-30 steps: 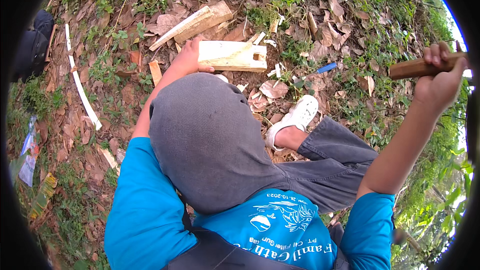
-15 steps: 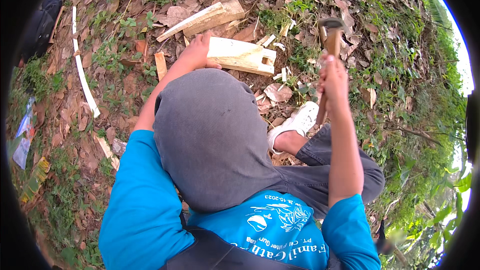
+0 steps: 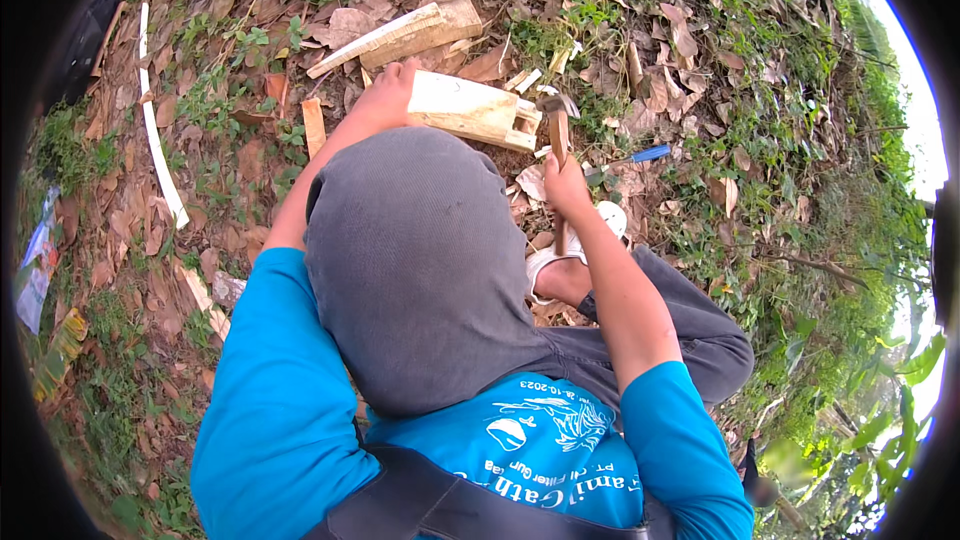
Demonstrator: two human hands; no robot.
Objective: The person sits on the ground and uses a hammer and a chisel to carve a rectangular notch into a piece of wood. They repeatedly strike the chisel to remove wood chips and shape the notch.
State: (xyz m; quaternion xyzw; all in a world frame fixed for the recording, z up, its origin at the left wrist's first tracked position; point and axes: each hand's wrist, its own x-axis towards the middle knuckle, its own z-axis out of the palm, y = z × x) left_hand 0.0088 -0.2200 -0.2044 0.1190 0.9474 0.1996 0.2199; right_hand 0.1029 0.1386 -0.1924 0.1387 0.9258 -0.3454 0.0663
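Note:
A pale squared wooden block point(image 3: 465, 105) lies on the leafy ground ahead of me, with a notch cut into its right end. My left hand point(image 3: 388, 95) grips the block's left end; the thumb is hidden. In my right hand point(image 3: 566, 188) is a claw hammer point(image 3: 560, 135), its fingers closed round the wooden handle. The hammer's metal head is right beside the notched end; whether they touch I cannot tell. Just right of my right hand lies a tool with a blue handle point(image 3: 652, 153) and a thin shaft, partly hidden.
Split wood pieces point(image 3: 425, 32) lie beyond the block, with chips around it. A long white strip point(image 3: 160, 140) and a plastic bag point(image 3: 38, 260) are at left, near a dark bag point(image 3: 90, 45). My white shoe point(image 3: 608, 220) is close to the hammer handle. Plants grow at right.
My right hand has swung the hammer left, from out at the right to the block's notched end. The blue-handled tool has come into sight. My left hand stays on the block.

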